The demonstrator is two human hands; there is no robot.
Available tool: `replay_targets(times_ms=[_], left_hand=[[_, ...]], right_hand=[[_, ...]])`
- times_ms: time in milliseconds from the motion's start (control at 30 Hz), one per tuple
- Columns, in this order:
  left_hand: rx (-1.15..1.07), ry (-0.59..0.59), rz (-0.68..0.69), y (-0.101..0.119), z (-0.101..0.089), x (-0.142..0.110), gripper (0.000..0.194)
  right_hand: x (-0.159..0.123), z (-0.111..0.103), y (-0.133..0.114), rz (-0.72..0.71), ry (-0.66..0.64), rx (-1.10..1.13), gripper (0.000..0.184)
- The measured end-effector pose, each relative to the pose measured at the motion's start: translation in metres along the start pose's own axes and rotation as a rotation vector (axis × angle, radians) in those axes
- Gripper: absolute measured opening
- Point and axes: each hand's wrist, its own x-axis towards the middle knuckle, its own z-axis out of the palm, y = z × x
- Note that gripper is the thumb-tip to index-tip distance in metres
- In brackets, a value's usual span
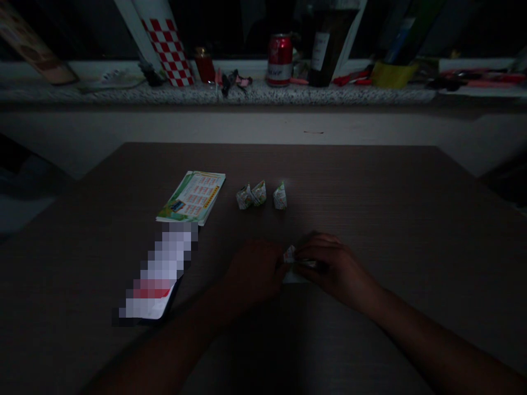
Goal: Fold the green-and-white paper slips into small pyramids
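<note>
Table under paper (windowsill beyond)

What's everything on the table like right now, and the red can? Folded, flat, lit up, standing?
Three paper pieces, folded
Held paper, partly folded, partly hidden
Printed sheets, stacked, lying flat
Phone, lying flat, screen lit
Red can, standing upright; can't tell if opened

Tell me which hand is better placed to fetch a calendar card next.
Probably the left hand: the calendar cards lie on its side, nearer to it. The right hand is farther off; both are at the folded paper.
</note>
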Motion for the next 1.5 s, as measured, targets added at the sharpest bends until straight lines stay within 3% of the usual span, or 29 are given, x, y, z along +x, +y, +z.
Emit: replay_targets(times_ms=[333,767,1067,1300,1500], left_hand=[[-0.028,-0.070,-0.057,-0.001,-0.005,0.002,0.019],[0.079,-0.030,-0.161,0.011,0.002,0.008,0.041],[-0.123,-0.200,-0.306,-0.025,-0.015,-0.002,0.029],[-0.150,-0.177,-0.258,-0.030,-0.015,-0.006,0.022],[-0.133,-0.111,-0.150,-0.025,-0.013,-0.009,0.014]], right_hand=[[-0.004,-0.023,0.010,0.049,-0.172,0.229,0.035],[-0.003,-0.025,0.006,0.053,-0.178,0.213,0.041],[-0.004,-0.025,0.008,0.073,-0.169,0.197,0.037],[-0.004,-0.025,0.008,0.011,-0.159,0.136,0.042],[-0.001,-0.016,0.002,0.010,-0.153,-0.071,0.052]])
